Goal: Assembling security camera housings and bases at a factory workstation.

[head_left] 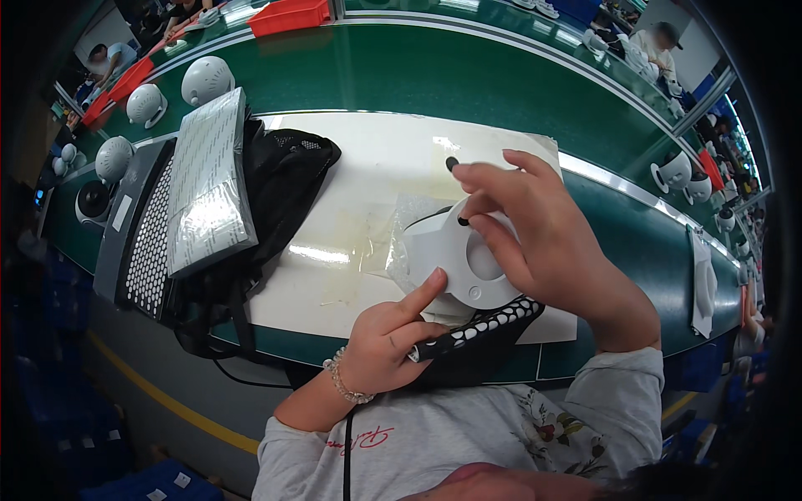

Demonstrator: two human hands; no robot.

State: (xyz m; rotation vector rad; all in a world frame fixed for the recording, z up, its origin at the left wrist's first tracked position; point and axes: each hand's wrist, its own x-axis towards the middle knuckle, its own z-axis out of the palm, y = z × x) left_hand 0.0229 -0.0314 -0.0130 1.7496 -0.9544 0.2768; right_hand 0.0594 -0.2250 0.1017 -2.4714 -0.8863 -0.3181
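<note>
A white rounded plastic housing point(455, 259) rests on a white mat point(359, 167) in front of me, over a crinkled clear plastic bag point(409, 217). My right hand point(535, 234) lies over the housing's top and right side, and its fingertips pinch a small black plug point(463, 222) against it. My left hand point(388, 342) presses its index finger to the housing's lower left edge while gripping a black perforated sheet point(484, 330) of small round pieces. A second small black plug point(452, 164) lies on the mat just beyond my right fingers.
A stack of perforated black-and-white sheets point(209, 184) and a black mesh bag point(284, 184) lie on the left. Several white round housings point(206, 79) ride the green conveyor point(468, 75), with red bins point(288, 17) behind. Other people work at far stations.
</note>
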